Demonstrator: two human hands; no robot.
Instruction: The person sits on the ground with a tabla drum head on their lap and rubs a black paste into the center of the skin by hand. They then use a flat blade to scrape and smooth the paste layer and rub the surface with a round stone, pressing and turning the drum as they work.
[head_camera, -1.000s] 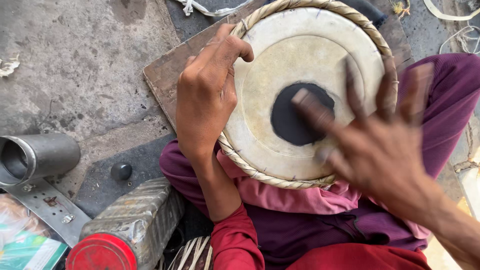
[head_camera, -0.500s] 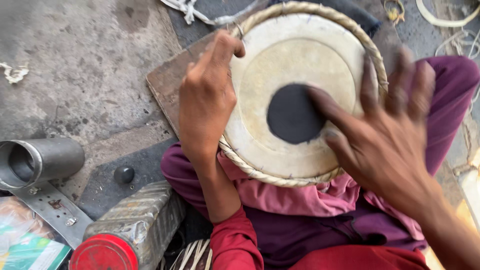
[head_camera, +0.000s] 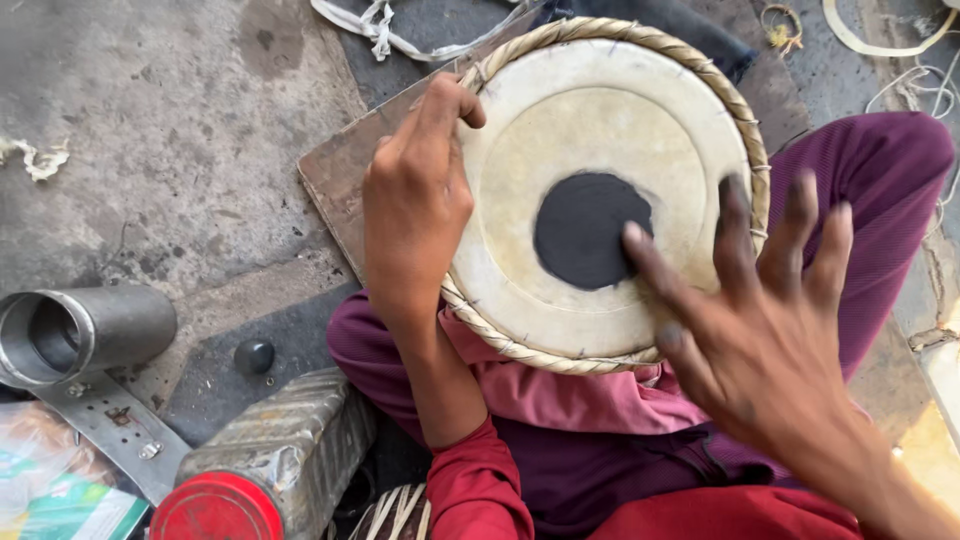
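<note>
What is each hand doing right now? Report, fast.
Left hand: closed on the braided rim of the drum, holding it.
Right hand: open, fingers spread over the drumhead beside the black patch, holding nothing.

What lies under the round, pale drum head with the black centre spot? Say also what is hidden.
Under the round pale drum head show pink cloth, the purple-clad lap and a brown flat board. The drum's body is covered.
</note>
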